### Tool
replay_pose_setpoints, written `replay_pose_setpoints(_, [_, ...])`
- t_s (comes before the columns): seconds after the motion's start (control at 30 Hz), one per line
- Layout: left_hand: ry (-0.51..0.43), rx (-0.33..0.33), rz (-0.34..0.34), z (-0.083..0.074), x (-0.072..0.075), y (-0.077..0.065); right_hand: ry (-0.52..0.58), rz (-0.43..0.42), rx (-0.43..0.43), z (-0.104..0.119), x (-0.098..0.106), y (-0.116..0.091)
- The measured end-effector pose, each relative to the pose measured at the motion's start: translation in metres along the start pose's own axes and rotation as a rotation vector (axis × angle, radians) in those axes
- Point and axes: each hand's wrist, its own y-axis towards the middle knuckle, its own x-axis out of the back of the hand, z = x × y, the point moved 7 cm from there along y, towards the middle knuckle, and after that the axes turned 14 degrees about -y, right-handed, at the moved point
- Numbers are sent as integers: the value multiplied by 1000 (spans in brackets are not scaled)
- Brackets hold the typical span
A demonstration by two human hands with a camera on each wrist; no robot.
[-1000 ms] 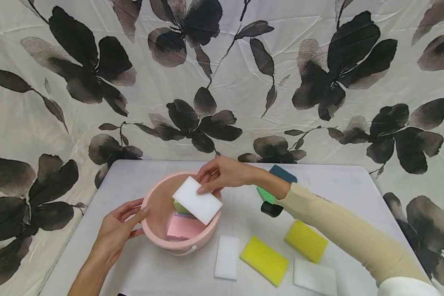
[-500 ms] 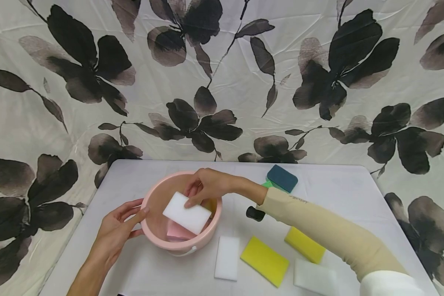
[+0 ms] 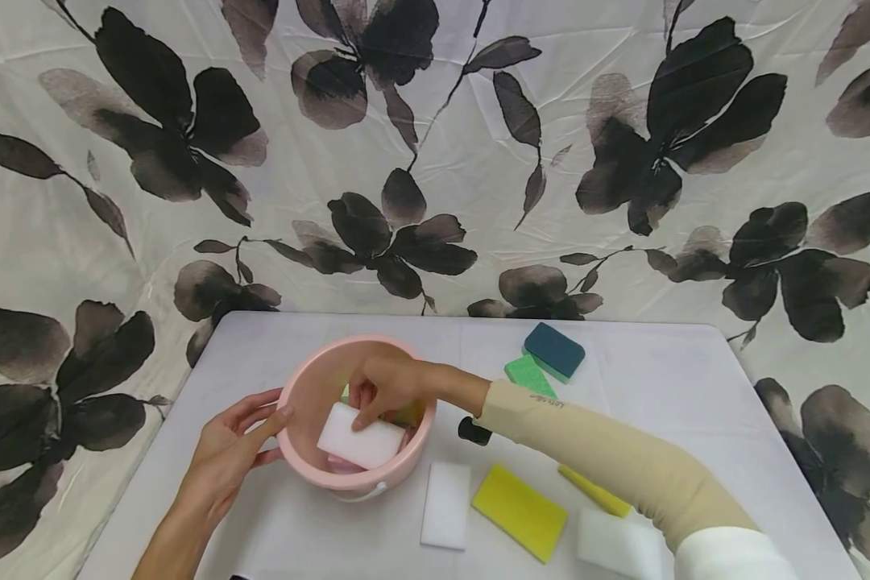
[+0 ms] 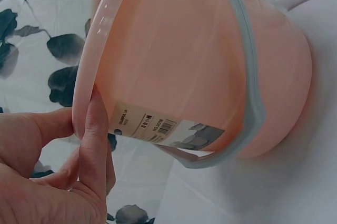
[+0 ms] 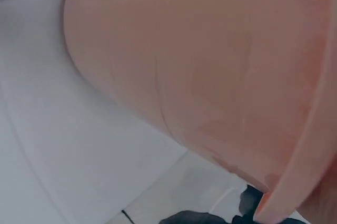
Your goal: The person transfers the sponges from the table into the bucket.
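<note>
On the left of the white table [image 3: 667,387], the L hand [image 3: 228,443] pinches the left rim of the pink bucket [image 3: 328,481] b/w thumb and fingers. The bucket stands up, and a pale handle [image 4: 254,82] hangs on its outside.

Inside the bucket is the white pad [image 3: 357,437], just left of the R hand [image 3: 390,387] and a bit nearer. Its long side goes L to R, w/ the right end tipped a little near. The R hand is the closer one: thumb on top, fingers bent, so it grips the pad. Below it is a pink pad [image 3: 339,465]; bits of green [image 3: 345,395] and yellow [image 3: 409,415] show too. Can't tell how many are in there.

Right of the bucket: a white block [image 3: 445,506], long way near to far; a slanted yellow pad [image 3: 519,513]; a green pad [image 3: 531,376] by a dark blue pad [image 3: 554,348], both far; another yellow one [image 3: 596,490], part hid by the sleeve [image 3: 587,439]; and a second white block [image 3: 619,543] near.
</note>
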Motion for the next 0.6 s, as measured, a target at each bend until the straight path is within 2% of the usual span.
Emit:
replay_pose_setpoints(0.13, [-4,-8,0,-1,-1,0,-32,29,-39,-3,-8,4])
replay_pose_setpoints(0.43, [-19,-7,2,0,-1,0,-115,39,-44,-4,-18,10])
replay_pose_setpoints(0.6, [-18,-3,-5,1,-1,0,-238,4,-41,-3,-21,11])
